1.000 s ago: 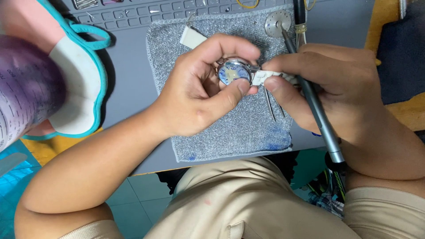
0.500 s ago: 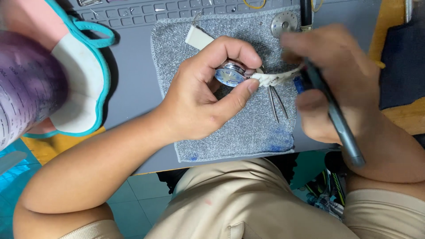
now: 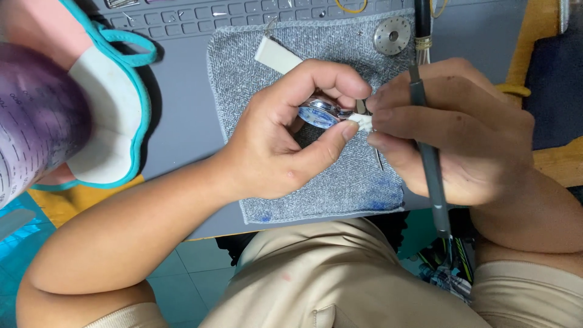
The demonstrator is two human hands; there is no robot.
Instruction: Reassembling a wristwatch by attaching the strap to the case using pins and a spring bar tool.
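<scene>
While the left hand (image 3: 285, 140) is pinching a small round silver watch case with a blue face (image 3: 320, 113) between thumb and fingers above the grey woven cloth mat (image 3: 340, 182), the right hand (image 3: 455, 133) is closing around a slim grey pen-shaped tool (image 3: 429, 164) and pressing a small white wad (image 3: 363, 122) against the case's right edge. This looks like a wiping step; the next move is calling for a steady grip and light pressure. A round metal disc (image 3: 392, 35) is lying at the mat's far right on the grey surface (image 3: 182, 109).
</scene>
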